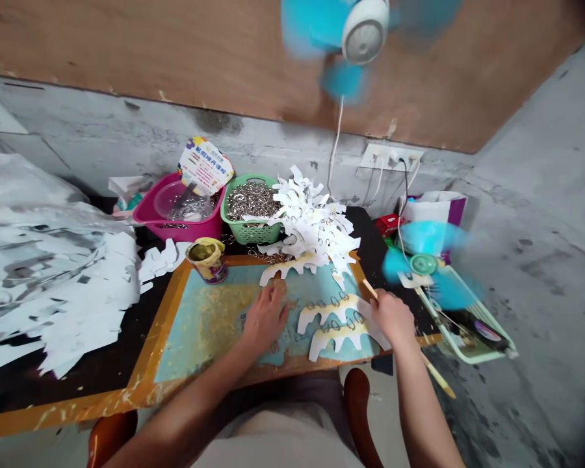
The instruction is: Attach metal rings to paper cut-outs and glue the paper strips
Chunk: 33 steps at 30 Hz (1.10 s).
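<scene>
While the left hand (266,318) lies open, white scalloped strips (329,313) bear wire rings (338,300), right grip (392,318) closed on a stick (370,289)

You are in a small, rough work room, more like a home workshop than a shop. The work table (78,406) is the main thing here, and it has a board with yellow smears on it. Behind the table is a bare gray concrete wall (127,123) with a power socket (390,156). Above the table, a blue fan (365,32) sits on a wood board (127,45). At the back of the table are a green basket (251,231) of metal rings and a pink tub (195,227). Lots of white paper cut-outs (53,292) lie in a heap at the table's left end.
</scene>
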Available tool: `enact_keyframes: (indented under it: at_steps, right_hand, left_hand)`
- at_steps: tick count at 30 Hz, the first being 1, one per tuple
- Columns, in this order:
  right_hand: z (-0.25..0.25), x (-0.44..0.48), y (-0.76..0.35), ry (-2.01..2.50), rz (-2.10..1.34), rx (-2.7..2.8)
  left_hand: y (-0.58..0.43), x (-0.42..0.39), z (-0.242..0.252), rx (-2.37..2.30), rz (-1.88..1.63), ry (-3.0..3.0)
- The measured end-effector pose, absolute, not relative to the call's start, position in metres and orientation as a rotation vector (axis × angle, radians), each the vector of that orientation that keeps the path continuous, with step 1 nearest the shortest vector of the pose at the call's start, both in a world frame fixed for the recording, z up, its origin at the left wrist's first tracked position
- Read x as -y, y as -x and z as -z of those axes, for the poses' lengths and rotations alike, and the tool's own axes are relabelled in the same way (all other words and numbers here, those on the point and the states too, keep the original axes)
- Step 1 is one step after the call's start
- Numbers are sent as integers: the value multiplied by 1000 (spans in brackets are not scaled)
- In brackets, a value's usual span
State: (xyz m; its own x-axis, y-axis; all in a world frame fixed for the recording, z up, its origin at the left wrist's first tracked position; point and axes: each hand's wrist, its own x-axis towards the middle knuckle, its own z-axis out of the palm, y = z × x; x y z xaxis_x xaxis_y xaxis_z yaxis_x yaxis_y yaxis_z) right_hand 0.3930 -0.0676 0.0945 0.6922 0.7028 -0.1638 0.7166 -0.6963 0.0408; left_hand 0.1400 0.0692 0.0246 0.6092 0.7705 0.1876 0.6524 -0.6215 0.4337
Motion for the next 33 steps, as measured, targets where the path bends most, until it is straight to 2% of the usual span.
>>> enact_keyframes:
  at_steps: [7,15,20,28,33]
  right_hand:
    - [-108,-5,-368,-2596,263,-1467]
    - [-95,-91,-367,-2515,352,-1541]
    - [-97,-87,-374,-2440,426,-1597]
    - [-82,-56,-383,-2313,537,-1557]
    - [-68,-53,-378,-2357,504,-1481]
  left_hand:
    - [-144,-125,-25,-1466,-230,-2634]
    - [-145,-132,-11,-1452,-274,-2685]
    - [-130,-133,-21,-1360,-305,-2765]
    - [-98,-102,-12,-916,-288,-2867]
    - [-110,-134,-16,-1239,-401,-2556]
